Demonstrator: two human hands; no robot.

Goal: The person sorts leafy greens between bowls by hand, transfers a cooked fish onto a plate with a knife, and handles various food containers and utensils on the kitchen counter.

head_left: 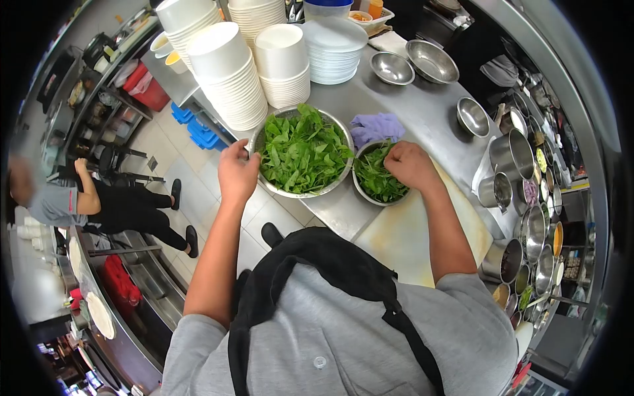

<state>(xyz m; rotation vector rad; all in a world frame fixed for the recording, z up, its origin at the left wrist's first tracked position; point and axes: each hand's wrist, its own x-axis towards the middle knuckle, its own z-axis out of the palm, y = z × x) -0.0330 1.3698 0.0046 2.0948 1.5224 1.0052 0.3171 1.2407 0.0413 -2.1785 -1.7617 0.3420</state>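
Observation:
A large metal bowl (348,175) heaped with green leaves (305,148) stands at the counter's near edge. At its left rim is my left hand (238,170), fingers and thumb closed around the edge. To the right, touching or almost touching it, sits a smaller metal bowl (362,192) with more leafy greens (378,178) inside. My right hand (411,166) reaches over this small bowl's right side, its fingertips pinched together at the leaves; they partly hide what is between them. A crumpled purple cloth or glove (376,129) lies just behind the small bowl.
Tall stacks of white tubs (228,76) and plates (333,49) stand behind the large bowl. Several metal bowls (391,68) sit farther back. A stained cutting board (429,218) lies at right, beside pots and ingredient containers (512,155). Another person (99,204) stands at left.

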